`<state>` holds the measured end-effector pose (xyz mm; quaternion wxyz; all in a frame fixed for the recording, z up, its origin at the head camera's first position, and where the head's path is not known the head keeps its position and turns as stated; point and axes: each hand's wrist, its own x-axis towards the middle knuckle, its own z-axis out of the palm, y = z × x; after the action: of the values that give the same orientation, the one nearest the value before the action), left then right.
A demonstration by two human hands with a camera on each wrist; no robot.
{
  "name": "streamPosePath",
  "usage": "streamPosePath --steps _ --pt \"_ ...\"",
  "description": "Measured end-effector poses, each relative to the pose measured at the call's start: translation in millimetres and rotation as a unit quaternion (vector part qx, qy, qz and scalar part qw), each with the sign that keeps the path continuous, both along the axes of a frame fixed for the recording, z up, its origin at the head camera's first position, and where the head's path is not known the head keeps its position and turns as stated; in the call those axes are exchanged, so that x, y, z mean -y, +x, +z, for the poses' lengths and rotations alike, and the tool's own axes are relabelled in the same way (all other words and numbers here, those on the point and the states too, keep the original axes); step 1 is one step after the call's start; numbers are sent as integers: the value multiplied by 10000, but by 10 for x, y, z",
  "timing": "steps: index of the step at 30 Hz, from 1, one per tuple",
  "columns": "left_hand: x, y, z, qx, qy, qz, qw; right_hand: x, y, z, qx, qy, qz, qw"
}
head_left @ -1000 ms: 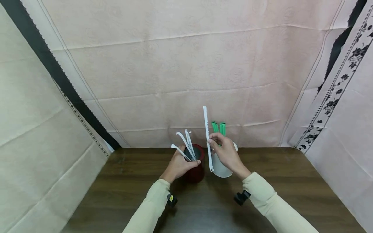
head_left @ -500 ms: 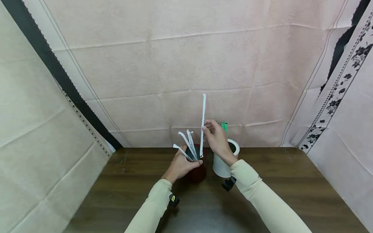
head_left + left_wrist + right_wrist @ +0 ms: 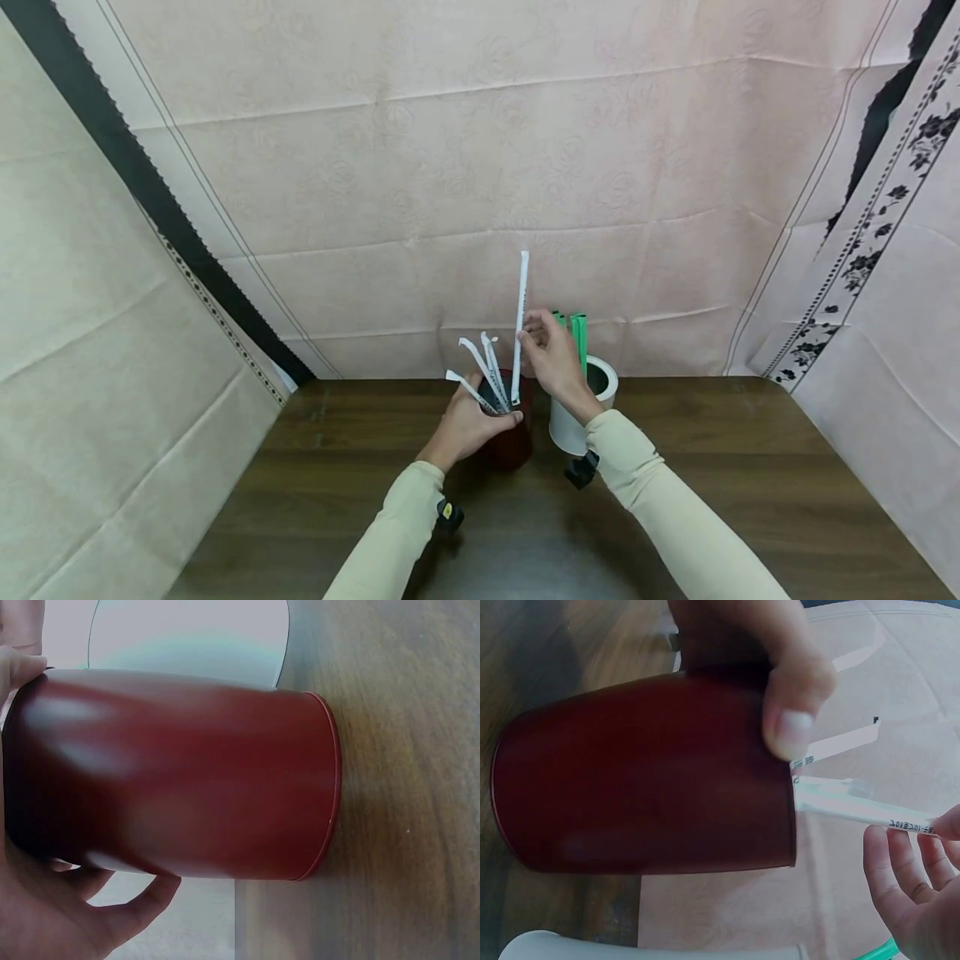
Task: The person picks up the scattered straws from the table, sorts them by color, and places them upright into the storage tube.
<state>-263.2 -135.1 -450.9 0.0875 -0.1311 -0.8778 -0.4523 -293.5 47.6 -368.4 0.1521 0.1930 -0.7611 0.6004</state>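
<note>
My left hand [image 3: 468,427] grips a dark red cylindrical cup [image 3: 195,776] round its upper part, with the thumb at the rim. Several white paper-wrapped straws [image 3: 480,367] lean out of its mouth. My right hand [image 3: 555,354] pinches another white wrapped straw [image 3: 521,317], with small dark print, between thumb and fingers. That straw stands nearly upright, its lower end at the red cup's mouth. In the right wrist view my right hand [image 3: 922,885] is on the straw [image 3: 866,810] beyond the rim, and my left thumb [image 3: 791,727] presses the cup's edge.
A white cup [image 3: 567,429] stands just right of the red one, with several green sticks [image 3: 579,337] rising from it, partly behind my right hand. Both cups are near the back of the brown wooden table [image 3: 337,483]. A pale cloth [image 3: 480,167] hangs behind.
My right hand has moved left and up from the white cup, bringing the straw over the red cup, then slightly down. My left hand keeps its grip on the red cup.
</note>
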Motion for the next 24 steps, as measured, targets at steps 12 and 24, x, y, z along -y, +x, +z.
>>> streamPosePath --steps 12,24 --pt "-1 -15 -15 -59 165 -72 9998 -6 44 -96 211 519 -104 9984" --pt "8 -21 -37 -104 137 -22 9998 -27 226 -158 -170 1452 -247 9889"
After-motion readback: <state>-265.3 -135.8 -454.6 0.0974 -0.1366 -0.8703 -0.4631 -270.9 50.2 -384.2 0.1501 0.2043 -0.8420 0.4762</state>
